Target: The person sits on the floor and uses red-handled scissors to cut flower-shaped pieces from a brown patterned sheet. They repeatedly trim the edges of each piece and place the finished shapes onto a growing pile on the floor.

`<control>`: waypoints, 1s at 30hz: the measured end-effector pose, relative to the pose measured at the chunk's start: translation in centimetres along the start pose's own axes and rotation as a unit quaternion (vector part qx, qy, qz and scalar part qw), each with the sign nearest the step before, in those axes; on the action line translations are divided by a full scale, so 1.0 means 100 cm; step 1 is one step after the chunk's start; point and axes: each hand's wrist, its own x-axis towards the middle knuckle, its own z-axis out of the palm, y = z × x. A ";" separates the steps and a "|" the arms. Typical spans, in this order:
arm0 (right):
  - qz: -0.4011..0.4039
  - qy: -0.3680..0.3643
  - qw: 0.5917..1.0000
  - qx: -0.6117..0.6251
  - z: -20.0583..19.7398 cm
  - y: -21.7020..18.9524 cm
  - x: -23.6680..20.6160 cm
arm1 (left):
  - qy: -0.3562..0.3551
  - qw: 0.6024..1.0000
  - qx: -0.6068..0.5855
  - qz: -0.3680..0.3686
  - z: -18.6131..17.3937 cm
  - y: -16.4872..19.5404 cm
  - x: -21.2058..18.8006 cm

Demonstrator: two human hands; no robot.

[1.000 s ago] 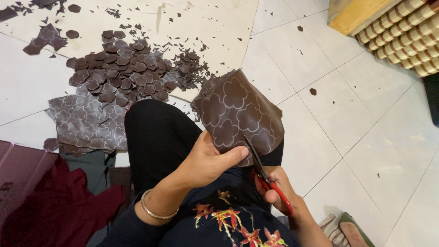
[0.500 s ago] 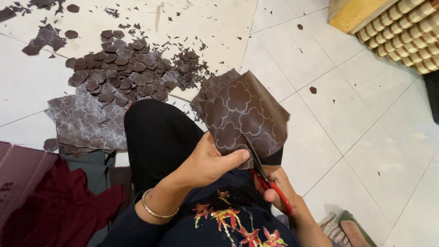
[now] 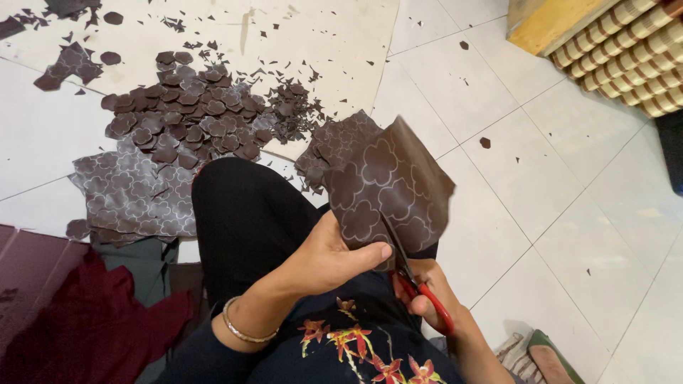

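Left hand (image 3: 329, 257) pinches a brown sheet (image 3: 388, 188) printed with flower outlines at centre, right hand (image 3: 430, 295) grips red-handled scissors (image 3: 416, 284) cutting it, cut-out flower shapes (image 3: 188, 121) piled at ten o'clock.

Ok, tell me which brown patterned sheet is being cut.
The sheet held up by the left hand, scissors in it; the other sheet lies flat on the floor.

The supporting surface is a white tiled floor (image 3: 562, 178). On it lie a pile of dark brown cut-out flower shapes (image 3: 188, 121), a patterned brown sheet (image 3: 131, 195), scattered small scraps (image 3: 292, 107), and dark red cloth (image 3: 78, 327) at lower left.
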 end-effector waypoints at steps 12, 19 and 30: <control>0.010 -0.008 1.000 -0.018 -0.008 -0.006 0.000 | 0.070 0.997 -0.008 0.031 -0.003 0.001 0.003; -0.014 -0.021 0.999 -0.045 -0.015 0.002 0.001 | 0.081 0.996 -0.018 0.023 -0.002 0.000 0.002; -0.071 -0.039 0.993 -0.087 -0.019 -0.003 0.009 | 0.098 0.995 -0.010 0.024 -0.002 0.001 0.005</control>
